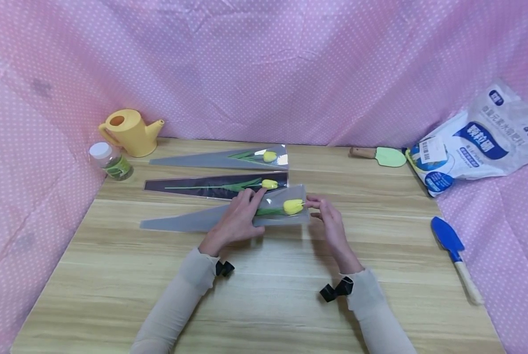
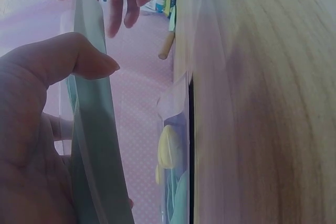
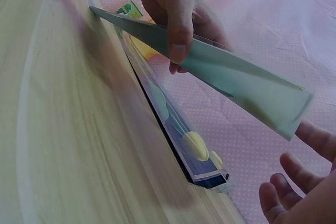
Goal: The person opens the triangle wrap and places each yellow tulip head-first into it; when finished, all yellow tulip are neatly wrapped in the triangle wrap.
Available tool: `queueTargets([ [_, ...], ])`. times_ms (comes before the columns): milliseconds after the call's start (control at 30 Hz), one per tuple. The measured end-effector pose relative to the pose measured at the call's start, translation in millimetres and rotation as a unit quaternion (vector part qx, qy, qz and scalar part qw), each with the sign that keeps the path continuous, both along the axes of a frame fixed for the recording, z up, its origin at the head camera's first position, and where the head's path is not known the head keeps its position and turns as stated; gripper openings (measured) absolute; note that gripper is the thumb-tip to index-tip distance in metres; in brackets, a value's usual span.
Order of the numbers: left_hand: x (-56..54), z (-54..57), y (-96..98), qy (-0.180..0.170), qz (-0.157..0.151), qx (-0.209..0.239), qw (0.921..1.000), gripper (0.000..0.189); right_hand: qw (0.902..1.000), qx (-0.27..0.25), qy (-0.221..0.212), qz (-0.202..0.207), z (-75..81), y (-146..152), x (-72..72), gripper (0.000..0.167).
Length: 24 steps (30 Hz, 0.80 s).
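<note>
A grey flower sleeve (image 1: 184, 221) with a clear front holds a yellow tulip (image 1: 293, 207), its bloom close to the wide end. My left hand (image 1: 237, 216) grips this sleeve near its middle, thumb on the near side, and the wide end is raised off the table. Fingers loosely spread, my right hand (image 1: 333, 226) is at the wide end, fingertips right at its edge. Behind lies a black sleeve (image 1: 180, 189) with another yellow tulip (image 1: 270, 184) in it. Farther back is a second grey sleeve (image 1: 193, 159) with a yellow tulip (image 1: 270, 156).
A yellow watering can (image 1: 133, 135) and a white-capped bottle (image 1: 115, 164) stand at the back left. At the back right lie a green trowel (image 1: 390, 156) and a white printed bag (image 1: 472, 142). A blue trowel (image 1: 450, 238) lies along the right edge. Pink dotted cloth (image 1: 264, 73) surrounds the table.
</note>
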<state>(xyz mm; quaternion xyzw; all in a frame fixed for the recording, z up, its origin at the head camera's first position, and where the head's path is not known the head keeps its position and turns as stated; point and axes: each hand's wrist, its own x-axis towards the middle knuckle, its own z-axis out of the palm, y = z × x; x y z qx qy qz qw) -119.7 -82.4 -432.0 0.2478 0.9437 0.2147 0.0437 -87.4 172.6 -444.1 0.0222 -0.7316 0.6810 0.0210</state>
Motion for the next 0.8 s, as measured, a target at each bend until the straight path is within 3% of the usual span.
queueTargets([
  [333,0.8,0.8,0.2,0.006,-0.006,-0.004,1.0,0.1,0.9967,0.01,-0.039,0.07,-4.2,-3.5,2.2,0.072],
  [633,0.7,1.1,0.3,0.003,-0.008,-0.011,0.9999,0.099,0.9881,0.031,-0.09,0.121,-7.6,-4.1,3.1,0.08],
  [800,-0.6,-0.4,-2.7,-0.002,-0.013,-0.019,0.9997,0.098,0.988,0.015,-0.105,0.112,-8.3,-2.8,1.5,0.069],
])
